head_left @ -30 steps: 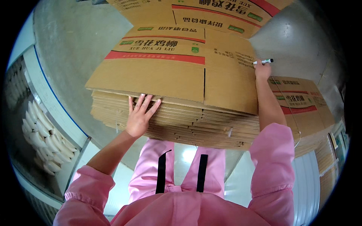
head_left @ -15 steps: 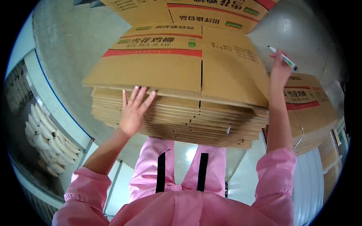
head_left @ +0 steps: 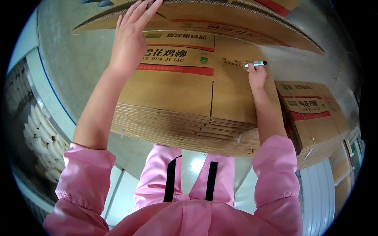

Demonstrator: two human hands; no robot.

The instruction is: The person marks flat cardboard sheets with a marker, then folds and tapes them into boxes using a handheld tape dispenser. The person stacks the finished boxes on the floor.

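A stack of flattened cardboard boxes, brown with red bands and dark print, lies in front of my legs. My left hand reaches to the far side, fingers stretched and spread against the edge of one raised flattened box. That box stands tilted up beyond the stack. A white marker with a dark end is held in my right hand. Its other end is at the small printed squares on the top box's right part. Whether it touches the cardboard I cannot tell.
To the right lies another bundle of flattened boxes, tied with a thin string. A white ridged panel is in front of it. At the left, beyond a pale ledge with a blue line, lie several white elongated packages.
My left hand has swung the top flattened box up and away from me, baring the one below. My right hand has brought the marker left and down to that box's printed squares.
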